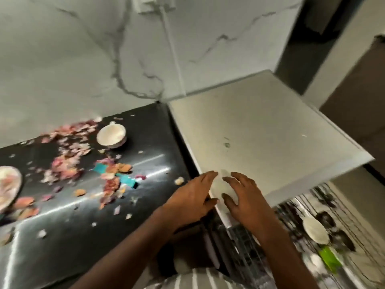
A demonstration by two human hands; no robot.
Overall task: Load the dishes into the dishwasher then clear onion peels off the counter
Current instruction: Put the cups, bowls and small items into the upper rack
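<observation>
Pink and orange onion peels (68, 163) lie scattered over the black counter (87, 232) at the left. A small white bowl (111, 134) stands among them near the wall, and a plate (8, 186) with peels on it shows at the left edge. The silver dishwasher (260, 132) stands to the right of the counter. Its rack (295, 236) shows below at the lower right, holding a white dish (314, 229) and a green item (329, 259). My left hand (191, 199) and my right hand (243, 197) rest, fingers spread, at the near left corner of the dishwasher's top, holding nothing.
A marble-patterned wall (83, 59) rises behind the counter. Teal scraps (127, 180) lie among the peels. A dark doorway (302, 49) opens at the far right. My striped sleeve shows at the bottom edge. The picture is blurred by motion.
</observation>
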